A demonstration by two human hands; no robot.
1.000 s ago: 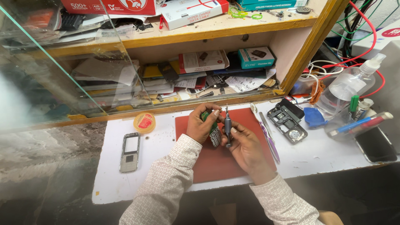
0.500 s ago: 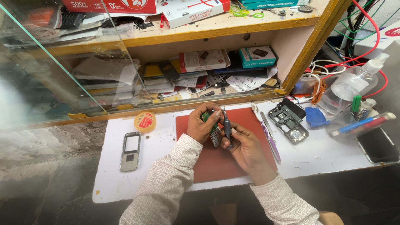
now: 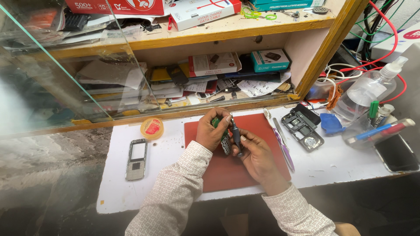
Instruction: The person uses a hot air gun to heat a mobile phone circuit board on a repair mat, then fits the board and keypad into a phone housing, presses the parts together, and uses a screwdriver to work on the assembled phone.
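Circuit board [image 3: 224, 140], green with a keypad part, sits upright over the back edge of the red mat [image 3: 227, 175], pinched in the left hand [image 3: 211, 131], whose fingers curl closed around it. Right hand [image 3: 258, 155] is clenched on a dark screwdriver [image 3: 236, 133], its tip raised beside the board's top. The mat lies at the middle of the white table [image 3: 332, 164]. A silver phone frame [image 3: 137, 159] and a round yellow tin [image 3: 152, 128] lie towards the left edge; a dark phone housing [image 3: 302, 130] and purple tweezers [image 3: 284, 150] lie right of the mat, and a clear spray bottle [image 3: 365, 94] stands near the back right corner.
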